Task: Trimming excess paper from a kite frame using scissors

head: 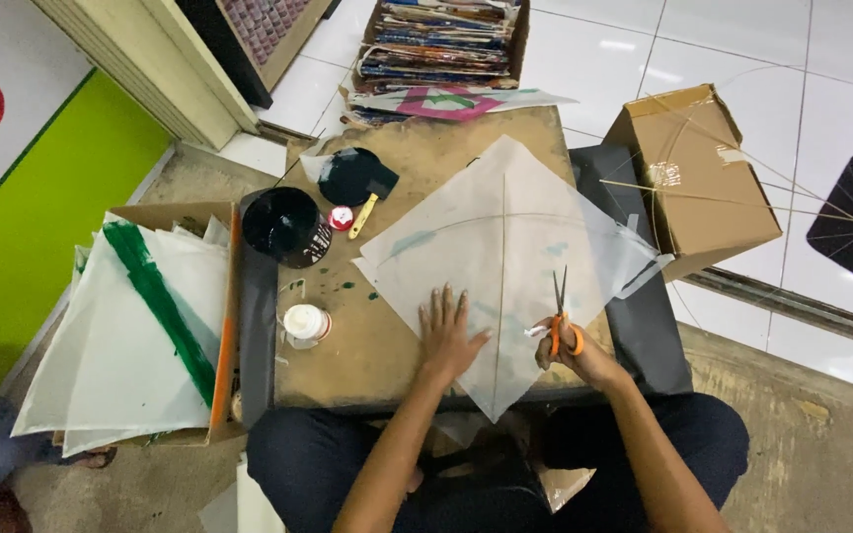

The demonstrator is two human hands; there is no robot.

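A white diamond-shaped paper kite (505, 247) with thin stick spars lies on a brown low table (377, 345). My left hand (446, 336) rests flat on the kite's lower left part, fingers spread. My right hand (575, 350) holds orange-handled scissors (561, 316) with the blades pointing up and slightly apart, over the kite's lower right edge.
A black pot (288, 227), a small red-capped jar (341, 218), a black dish with a brush (357, 178) and a white glue bottle (305, 324) stand on the table's left. A box of white kites (140, 326) sits left. A cardboard box with sticks (693, 178) lies at right.
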